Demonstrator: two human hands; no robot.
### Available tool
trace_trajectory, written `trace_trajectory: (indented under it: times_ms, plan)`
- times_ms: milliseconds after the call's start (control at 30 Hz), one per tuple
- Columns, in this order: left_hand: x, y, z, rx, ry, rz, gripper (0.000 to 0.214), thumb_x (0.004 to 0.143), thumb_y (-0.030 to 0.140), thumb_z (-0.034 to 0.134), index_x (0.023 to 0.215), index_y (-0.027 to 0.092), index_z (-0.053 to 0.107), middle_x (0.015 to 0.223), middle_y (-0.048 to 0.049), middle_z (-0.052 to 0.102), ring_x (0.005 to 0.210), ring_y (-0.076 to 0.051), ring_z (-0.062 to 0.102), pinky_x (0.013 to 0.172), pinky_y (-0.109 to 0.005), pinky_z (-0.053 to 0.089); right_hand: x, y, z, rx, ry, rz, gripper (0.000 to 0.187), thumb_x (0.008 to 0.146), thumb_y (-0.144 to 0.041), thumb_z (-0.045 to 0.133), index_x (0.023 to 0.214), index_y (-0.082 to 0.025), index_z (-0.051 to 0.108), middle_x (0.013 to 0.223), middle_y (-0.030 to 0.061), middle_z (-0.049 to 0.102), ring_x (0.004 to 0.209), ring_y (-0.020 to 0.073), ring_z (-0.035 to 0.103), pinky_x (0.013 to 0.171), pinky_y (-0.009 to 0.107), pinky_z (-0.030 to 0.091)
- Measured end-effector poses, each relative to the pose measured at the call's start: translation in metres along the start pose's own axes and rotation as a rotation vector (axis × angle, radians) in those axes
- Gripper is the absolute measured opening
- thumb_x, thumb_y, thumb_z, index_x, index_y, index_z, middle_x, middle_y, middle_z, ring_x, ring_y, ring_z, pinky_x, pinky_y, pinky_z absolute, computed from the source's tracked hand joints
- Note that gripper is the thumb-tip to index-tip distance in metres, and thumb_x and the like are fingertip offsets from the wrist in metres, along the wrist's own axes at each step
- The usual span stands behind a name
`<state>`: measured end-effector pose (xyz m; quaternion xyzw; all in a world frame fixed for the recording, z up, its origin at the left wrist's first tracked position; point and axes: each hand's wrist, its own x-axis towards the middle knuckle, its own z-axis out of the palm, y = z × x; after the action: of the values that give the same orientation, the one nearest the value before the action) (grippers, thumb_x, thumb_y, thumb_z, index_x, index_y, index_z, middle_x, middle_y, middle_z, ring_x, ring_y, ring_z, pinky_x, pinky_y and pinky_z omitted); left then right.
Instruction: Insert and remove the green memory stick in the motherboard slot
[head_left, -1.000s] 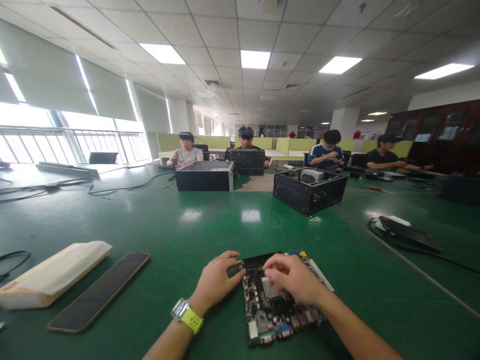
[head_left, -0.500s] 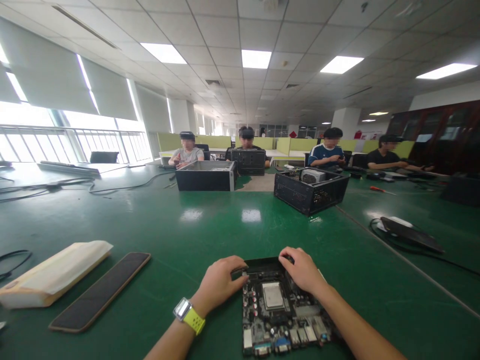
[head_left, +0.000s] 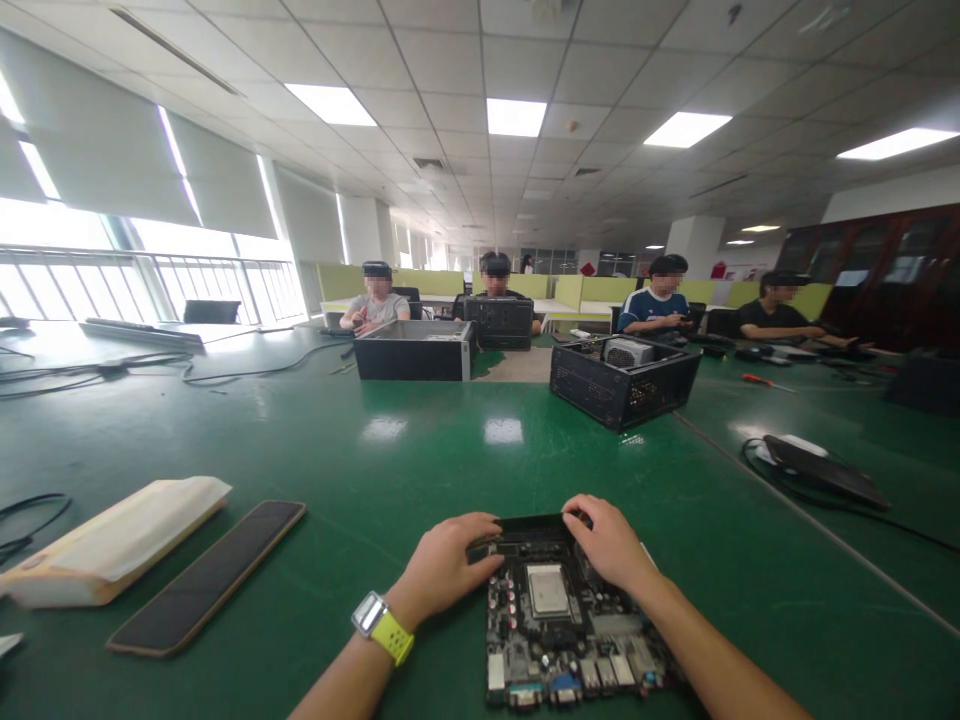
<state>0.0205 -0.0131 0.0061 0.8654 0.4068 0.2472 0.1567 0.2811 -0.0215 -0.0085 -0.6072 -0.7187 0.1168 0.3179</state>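
Note:
A dark motherboard (head_left: 555, 635) lies flat in front of me, its port side toward me and a silver square processor (head_left: 548, 590) near its middle. Along its far edge stands a thin dark strip that looks like a RAM stick (head_left: 531, 527). My left hand (head_left: 454, 562), with a yellow-green watch on its wrist, curls its fingers and thumb around the strip's left end. At the right end my right hand (head_left: 604, 540) pinches the strip between thumb and fingers. The fingers partly hide both ends, so I cannot tell how deep it sits.
Left on the green table (head_left: 330, 450) lie a paper-wrapped pack (head_left: 127, 540) and a flat dark slab (head_left: 214, 575). Further back are computer cases (head_left: 412, 350) and an open case (head_left: 622, 385). A dark device with cable (head_left: 825, 470) lies right. Several people sit opposite.
The view has shifted slightly. Both hands stay at the ends of the strip, with my left fingers a little further over its end.

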Motion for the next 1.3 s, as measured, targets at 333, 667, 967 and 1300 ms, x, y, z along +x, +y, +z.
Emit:
trace_trajectory:
  times_ms: [333, 667, 967, 1300]
  plan:
    - [0.001, 0.001, 0.0, -0.014, 0.054, 0.024, 0.024, 0.08, 0.031, 0.059, 0.102, 0.024, 0.067, 0.113, -0.0029, 0.065, 0.105, -0.02, 0.059, 0.094, -0.03, 0.044, 0.002, 0.001, -0.001, -0.01, -0.006, 0.005, 0.022, 0.085, -0.033, 0.046, 0.086, -0.021, 0.064, 0.088, 0.003, 0.065, 0.086, 0.0187, 0.055, 0.077, 0.028, 0.04]
    - [0.002, -0.004, 0.001, -0.026, 0.098, 0.072, 0.021, 0.079, 0.028, 0.06, 0.099, 0.025, 0.067, 0.11, -0.002, 0.066, 0.102, -0.019, 0.06, 0.093, -0.031, 0.046, -0.05, -0.088, 0.006, -0.125, -0.158, -0.374, 0.034, 0.082, -0.055, 0.05, 0.078, -0.024, 0.062, 0.078, 0.0, 0.064, 0.077, 0.0179, 0.054, 0.07, 0.029, 0.037]
    - [0.003, -0.003, -0.003, -0.042, 0.234, 0.085, 0.015, 0.083, 0.022, 0.055, 0.093, 0.022, 0.066, 0.097, -0.002, 0.069, 0.091, -0.017, 0.063, 0.083, -0.028, 0.049, -0.066, -0.101, 0.044, -0.346, -0.369, -0.484, 0.027, 0.079, -0.047, 0.05, 0.077, -0.023, 0.063, 0.075, 0.002, 0.068, 0.067, 0.0197, 0.062, 0.057, 0.027, 0.037]
    - [0.001, -0.001, -0.006, -0.002, 0.252, 0.059, 0.017, 0.085, 0.026, 0.052, 0.094, 0.022, 0.066, 0.093, -0.0025, 0.069, 0.082, -0.017, 0.064, 0.076, -0.027, 0.05, -0.003, -0.011, -0.032, -0.548, -0.047, 0.338, 0.025, 0.082, -0.028, 0.042, 0.081, -0.022, 0.066, 0.082, 0.0093, 0.069, 0.076, 0.0255, 0.064, 0.059, 0.031, 0.039]
